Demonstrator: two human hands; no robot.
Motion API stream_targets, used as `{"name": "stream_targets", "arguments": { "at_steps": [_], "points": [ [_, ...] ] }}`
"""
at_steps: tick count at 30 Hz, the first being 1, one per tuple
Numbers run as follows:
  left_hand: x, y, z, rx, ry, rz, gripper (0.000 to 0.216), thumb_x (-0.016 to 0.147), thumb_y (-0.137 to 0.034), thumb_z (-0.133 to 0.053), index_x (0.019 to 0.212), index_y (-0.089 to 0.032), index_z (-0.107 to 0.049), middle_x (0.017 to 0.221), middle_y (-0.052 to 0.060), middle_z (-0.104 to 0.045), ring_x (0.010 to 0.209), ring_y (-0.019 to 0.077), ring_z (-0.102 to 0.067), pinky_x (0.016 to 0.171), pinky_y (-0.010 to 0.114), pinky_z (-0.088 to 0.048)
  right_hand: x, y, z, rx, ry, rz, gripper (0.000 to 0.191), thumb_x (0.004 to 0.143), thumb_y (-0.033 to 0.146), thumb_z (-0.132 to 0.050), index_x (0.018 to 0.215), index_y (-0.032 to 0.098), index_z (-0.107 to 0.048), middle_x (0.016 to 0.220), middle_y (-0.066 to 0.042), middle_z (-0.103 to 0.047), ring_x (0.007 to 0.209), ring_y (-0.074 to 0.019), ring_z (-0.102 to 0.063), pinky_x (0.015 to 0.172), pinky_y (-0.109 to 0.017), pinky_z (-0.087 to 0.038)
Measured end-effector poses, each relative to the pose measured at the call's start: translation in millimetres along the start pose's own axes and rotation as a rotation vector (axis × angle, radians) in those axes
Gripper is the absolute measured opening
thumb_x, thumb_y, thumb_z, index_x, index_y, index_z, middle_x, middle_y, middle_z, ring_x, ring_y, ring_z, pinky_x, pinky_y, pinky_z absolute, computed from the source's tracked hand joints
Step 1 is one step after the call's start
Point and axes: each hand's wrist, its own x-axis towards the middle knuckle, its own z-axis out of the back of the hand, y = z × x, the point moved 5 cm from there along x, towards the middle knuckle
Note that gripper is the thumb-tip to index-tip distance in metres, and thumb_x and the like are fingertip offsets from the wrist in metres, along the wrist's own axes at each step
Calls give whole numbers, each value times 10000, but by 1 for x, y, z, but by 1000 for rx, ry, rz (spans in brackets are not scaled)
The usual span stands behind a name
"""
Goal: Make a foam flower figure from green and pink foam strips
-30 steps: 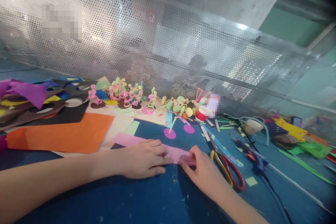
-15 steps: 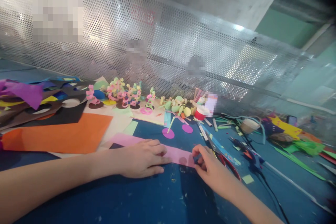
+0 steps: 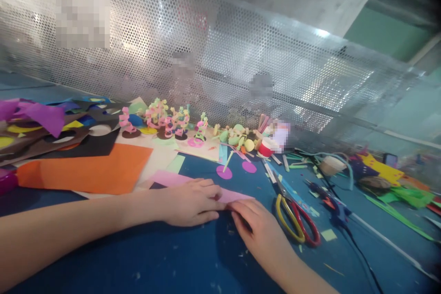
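A strip of pink paper [image 3: 237,196] lies slantwise on the blue table, partly covered by both hands. My left hand [image 3: 193,203] rests flat across its middle, fingers stretched to the right. Close beside those fingertips, my right hand [image 3: 258,225] has its thumb and fingers together on the strip's near edge, so the paper under them is hidden. Scissors [image 3: 291,216] with one yellow and one red handle lie just right of my right hand. Two purple paper discs [image 3: 224,172] are beyond the strip, one with a pale green stick on it.
Orange paper [image 3: 86,170] and dark cut sheets lie at the left. Several paper spiral figures [image 3: 165,119] stand at the back before a perforated metal screen [image 3: 223,64]. A blue glue gun [image 3: 336,209] with its cord, a red-and-white cup [image 3: 266,147] and paper scraps are at the right.
My right hand has moved left along the pink strip, from its right end to beside my left fingertips. More of the scissors shows. The view has shifted slightly.
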Motion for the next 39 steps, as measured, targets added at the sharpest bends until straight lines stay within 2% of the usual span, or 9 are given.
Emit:
{"name": "stream_targets", "arguments": {
  "at_steps": [3,6,10,16,21,27,34,39],
  "points": [
    [1,2,3,-83,-11,24,342,875,-260,-385,1192,-240,-511,1028,78,-549,935,200,-487,854,306,-363,-4,-6,-6,69,7,-28,246,862,158,-408,1037,187,-579,970,-81,-621,901,-196,-553,808,-376,-461],
    [-2,15,9,-244,-41,102,282,844,-220,-450,1093,-245,-580,1025,52,-564,955,171,-506,847,259,-382,-5,-6,-6,89,19,-39,244,861,163,-425,1042,206,-582,970,-68,-614,913,-194,-546,810,-369,-463],
    [-13,41,14,-412,-31,202,176,810,-195,-504,929,-205,-634,860,21,-609,767,118,-554,700,198,-424,-5,-3,-4,88,44,-27,288,869,183,-430,1117,242,-565,992,-60,-604,919,-191,-538,812,-363,-463],
    [-29,61,10,-526,-16,252,184,797,-242,-549,932,-228,-674,886,14,-654,802,110,-586,721,178,-433,-3,-2,-7,31,128,-22,344,881,217,-418,1203,284,-520,982,-66,-578,900,-195,-523,767,-364,-474],
    [-30,63,8,-495,-10,238,188,801,-266,-553,929,-240,-689,868,10,-653,777,102,-589,692,158,-433,-1,-2,-8,3,167,-5,352,880,218,-419,1212,286,-514,973,-63,-565,900,-191,-513,774,-363,-467],
    [-28,59,11,-356,-5,157,191,811,-210,-535,912,-242,-695,840,21,-627,750,100,-574,675,160,-411,1,2,-8,-65,211,28,349,879,204,-403,1202,255,-523,955,-68,-566,881,-197,-511,751,-362,-461],
    [-29,54,10,-289,-12,117,194,827,-224,-520,923,-236,-688,843,32,-616,753,106,-564,675,166,-400,11,15,-6,-236,272,79,378,897,307,-358,1265,303,-441,873,-65,-561,843,-233,-506,700,-404,-445],
    [-32,61,14,-323,5,133,183,801,-226,-557,921,-245,-694,843,29,-636,741,106,-581,666,164,-410,15,18,-6,-244,235,63,335,886,302,-388,1194,296,-518,930,-80,-543,862,-227,-506,706,-392,-443]
  ]
}}
